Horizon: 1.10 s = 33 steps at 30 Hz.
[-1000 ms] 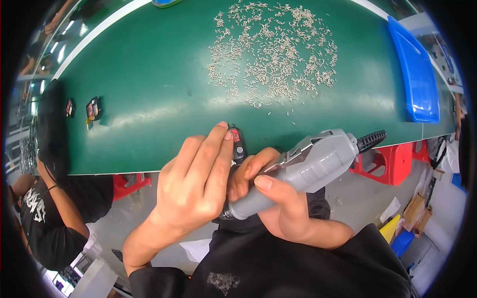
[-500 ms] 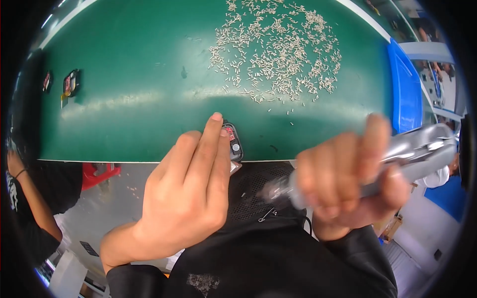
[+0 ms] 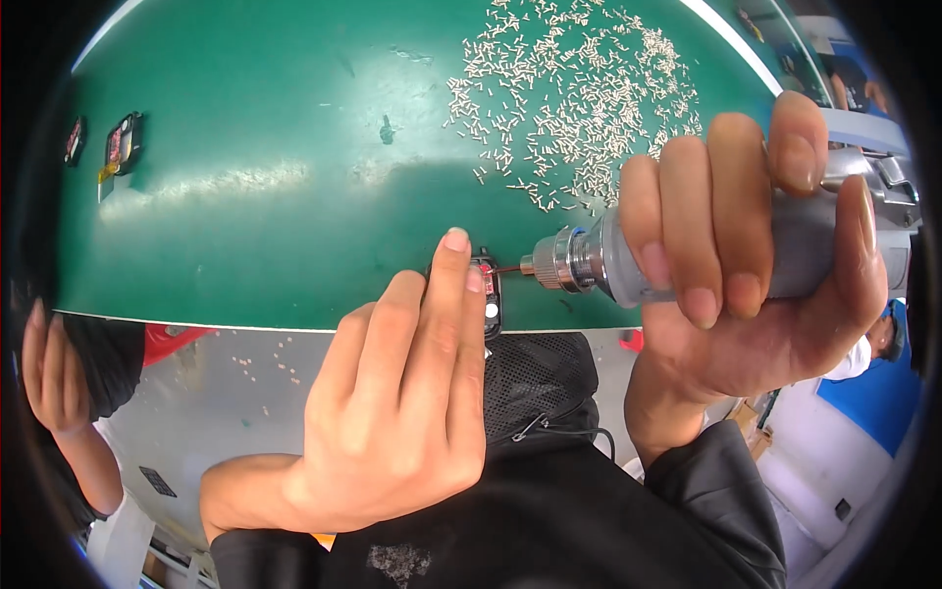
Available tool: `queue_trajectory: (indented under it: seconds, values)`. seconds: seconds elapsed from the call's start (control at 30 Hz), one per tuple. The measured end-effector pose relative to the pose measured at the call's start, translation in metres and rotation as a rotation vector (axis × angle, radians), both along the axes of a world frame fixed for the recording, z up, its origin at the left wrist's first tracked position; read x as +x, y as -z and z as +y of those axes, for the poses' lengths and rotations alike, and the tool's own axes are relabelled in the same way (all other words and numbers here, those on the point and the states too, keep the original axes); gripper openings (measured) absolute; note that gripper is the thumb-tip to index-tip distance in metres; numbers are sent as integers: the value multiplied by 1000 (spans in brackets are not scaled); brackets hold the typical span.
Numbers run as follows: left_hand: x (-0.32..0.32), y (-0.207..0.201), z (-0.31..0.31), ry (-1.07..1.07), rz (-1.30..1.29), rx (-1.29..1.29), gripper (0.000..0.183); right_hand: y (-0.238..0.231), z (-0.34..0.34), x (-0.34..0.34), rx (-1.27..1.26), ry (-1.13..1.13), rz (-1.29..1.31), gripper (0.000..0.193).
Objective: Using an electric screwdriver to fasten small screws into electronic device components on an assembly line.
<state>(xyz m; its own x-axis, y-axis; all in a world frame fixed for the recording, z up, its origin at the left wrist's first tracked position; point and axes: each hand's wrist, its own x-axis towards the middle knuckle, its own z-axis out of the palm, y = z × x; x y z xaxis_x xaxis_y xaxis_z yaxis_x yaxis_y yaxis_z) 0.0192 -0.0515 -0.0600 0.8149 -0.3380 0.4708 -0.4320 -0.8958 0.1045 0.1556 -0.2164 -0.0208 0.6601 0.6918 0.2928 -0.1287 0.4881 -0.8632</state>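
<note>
My left hand (image 3: 402,402) rests at the near edge of the green table (image 3: 265,226), fingertips pressing down a small black part (image 3: 488,294) with a red spot and a white dot. My right hand (image 3: 756,265) is wrapped around a grey electric screwdriver (image 3: 628,260) held sideways. Its metal nose and thin bit point left and reach the top of the black part. A wide scatter of small silver screws (image 3: 579,98) lies on the table beyond the tool.
Two more small black parts (image 3: 123,142) lie at the table's far left. Another person's hand and arm (image 3: 59,393) show at the left edge below the table. A blue tray (image 3: 863,128) sits at the right rim.
The view has closed in on the hands. My right hand has lifted the screwdriver and swung it sideways, bringing its bit to the black part. My left hand has stayed on the part.
</note>
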Motion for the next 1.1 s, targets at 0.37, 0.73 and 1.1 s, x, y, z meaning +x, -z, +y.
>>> queue_trajectory:
  seconds: [0.37,0.73,1.1]
  values:
    - [0,-7,-2,-23,104,-59,37,-8,1,1,-39,-52,6,24]
    - [-4,-6,-3,-42,95,-57,35,-6,0,-12,-18,65,43,22]
    - [-8,14,1,1,-69,-24,28,-4,19,0,-99,-163,-36,21]
